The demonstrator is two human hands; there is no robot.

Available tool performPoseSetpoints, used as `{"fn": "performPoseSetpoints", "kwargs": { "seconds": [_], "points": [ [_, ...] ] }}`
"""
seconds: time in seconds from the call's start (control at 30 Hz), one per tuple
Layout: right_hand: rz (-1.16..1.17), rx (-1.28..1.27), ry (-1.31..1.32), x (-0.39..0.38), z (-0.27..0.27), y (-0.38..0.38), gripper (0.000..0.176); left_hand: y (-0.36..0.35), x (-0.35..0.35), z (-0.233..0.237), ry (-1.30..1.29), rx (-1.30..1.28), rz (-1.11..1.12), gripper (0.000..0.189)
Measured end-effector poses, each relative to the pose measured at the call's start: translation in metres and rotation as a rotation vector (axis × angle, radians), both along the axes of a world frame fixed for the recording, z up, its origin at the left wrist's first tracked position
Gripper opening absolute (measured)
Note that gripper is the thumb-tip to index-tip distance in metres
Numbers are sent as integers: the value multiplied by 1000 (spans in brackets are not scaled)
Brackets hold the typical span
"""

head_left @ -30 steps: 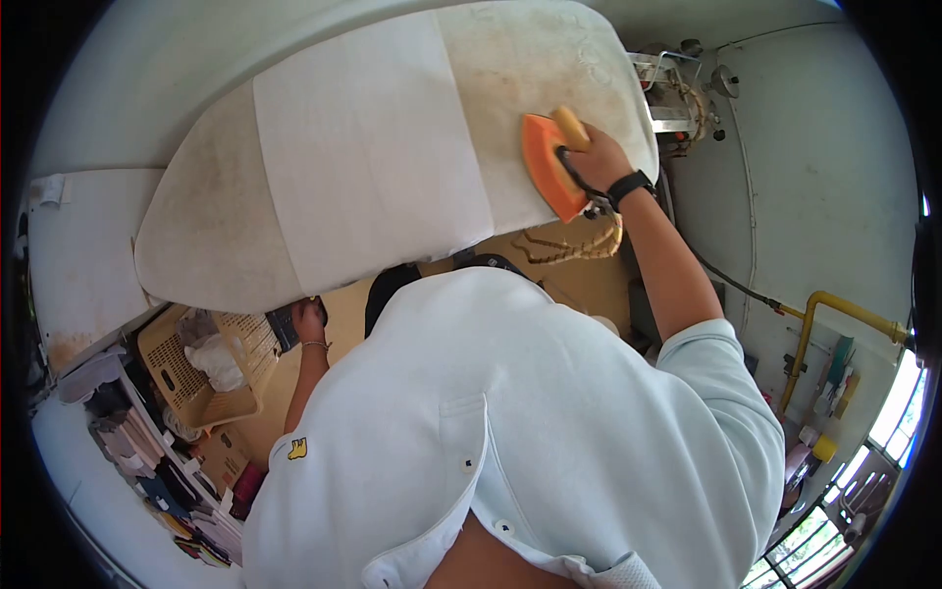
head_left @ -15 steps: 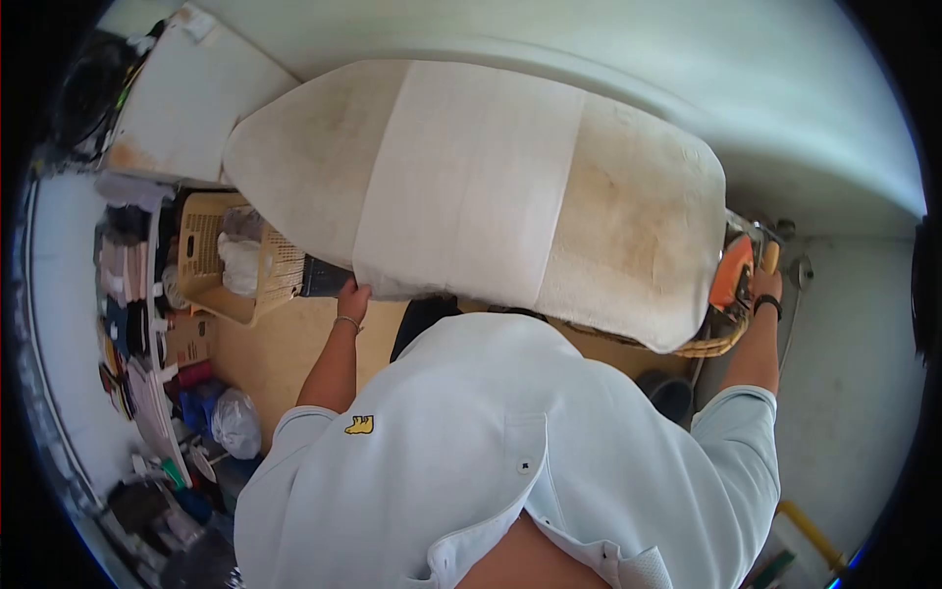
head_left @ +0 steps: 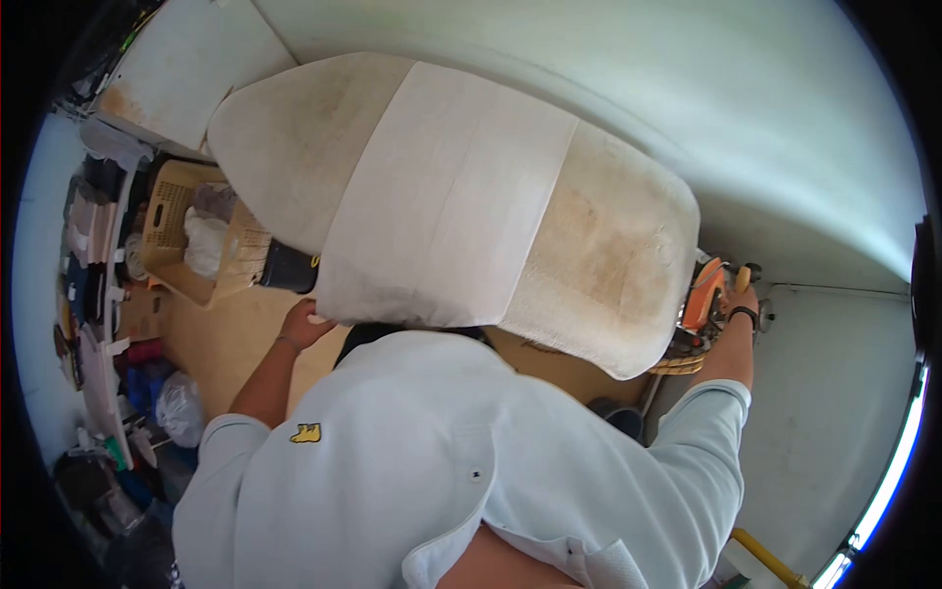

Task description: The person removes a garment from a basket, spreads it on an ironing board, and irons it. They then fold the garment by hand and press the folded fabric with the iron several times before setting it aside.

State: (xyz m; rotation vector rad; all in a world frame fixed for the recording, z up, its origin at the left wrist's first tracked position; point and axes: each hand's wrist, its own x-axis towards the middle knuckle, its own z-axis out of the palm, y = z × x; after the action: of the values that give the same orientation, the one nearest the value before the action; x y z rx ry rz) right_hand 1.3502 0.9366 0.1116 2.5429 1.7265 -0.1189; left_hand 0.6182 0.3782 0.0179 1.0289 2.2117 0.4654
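Closest to me, my left hand sits at the near edge of the long padded ironing board with the stained cream cover. Its fingers are curled up against the hem of the wide white cloth draped across the middle. Can't tell if they're pinching it or just resting there.

Just left of that hand, on the floor under the board's narrow end, there's a tan slotted plastic laundry basket with a crumpled white bundle in it. A dark round tub sits right beside it, and the board hides what's inside.

The board's long axis runs from the rounded narrow end at my far left to the wide end on my right. Off that wide end, my right hand has its fingers wrapped round the wooden handle of the orange iron. The iron is tipped up on edge, lengthwise across the board. Which end is the nose, I can't tell.
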Motion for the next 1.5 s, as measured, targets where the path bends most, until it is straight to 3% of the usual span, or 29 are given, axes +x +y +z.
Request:
{"fn": "performPoseSetpoints", "kwargs": {
  "seconds": [0.23,0.37,0.43,0.47,0.53,0.6,0.63,0.67,0.7,0.73,0.77,0.8,0.87,0.93,1.0,1.1,1.13,1.2,1.27,1.33,1.37,1.4,1.47,1.5],
  "points": [
    [-68,-20,-180,-23,16,-13,58,-21,-15,4,-176,-108,-153,37],
    [-148,18,-128,-53,34,-31,55,-28,-7,8,-290,-141,-21,32],
    [-246,110,-250,-80,40,-43,51,-37,3,5,-338,-147,48,30],
    [-236,88,-245,-99,39,-50,51,-40,5,-4,-267,-6,-15,29],
    [238,794,-228,-138,28,-77,41,-49,6,-6,-223,112,-38,28],
    [566,519,345,-167,-9,-127,29,-46,15,-1,-294,85,41,28],
    [760,405,505,-215,-5,-187,19,-47,19,1,-336,61,70,28],
    [804,238,718,-247,-22,-243,10,-52,23,-5,-352,115,86,29],
    [779,137,761,-282,-35,-300,9,-56,23,-12,-365,177,94,31],
    [734,-184,691,-309,-28,-343,17,-58,22,-16,-355,174,82,31],
    [612,-451,886,-321,-54,-370,23,-60,22,-18,-376,226,90,31],
    [602,-442,894,-332,-86,-390,23,-61,21,-18,-400,280,97,31],
    [0,-364,1188,-351,-158,-418,25,-59,19,-10,-416,258,71,29],
    [116,-323,1172,-365,-217,-414,45,-61,13,-5,-433,222,41,27],
    [92,-810,1212,-390,-182,-398,59,-64,8,-7,-488,204,17,24],
    [-118,-940,1149,-401,-171,-417,59,-63,6,-5,-694,252,22,25],
    [-137,-933,1151,-397,-163,-432,59,-65,4,-3,-703,242,9,25],
    [-292,-655,1350,-392,-127,-467,50,-69,0,-3,-858,154,-61,29],
    [-311,-669,1399,-378,-113,-493,48,-75,-7,-16,-890,122,-135,35],
    [-193,-613,1329,-359,-116,-517,50,-82,-8,-27,-783,277,-96,30],
    [-165,-494,1434,-356,-115,-530,38,-82,-5,-23,-792,268,-99,30],
    [-176,-494,1428,-352,-115,-541,38,-83,-4,-19,-676,293,-47,26],
    [-211,-123,1450,-351,-106,-559,21,-87,0,-8,-562,312,-2,22],
    [-217,-118,1450,-357,-90,-565,21,-88,3,-2,-482,362,-56,19]
  ]
}}
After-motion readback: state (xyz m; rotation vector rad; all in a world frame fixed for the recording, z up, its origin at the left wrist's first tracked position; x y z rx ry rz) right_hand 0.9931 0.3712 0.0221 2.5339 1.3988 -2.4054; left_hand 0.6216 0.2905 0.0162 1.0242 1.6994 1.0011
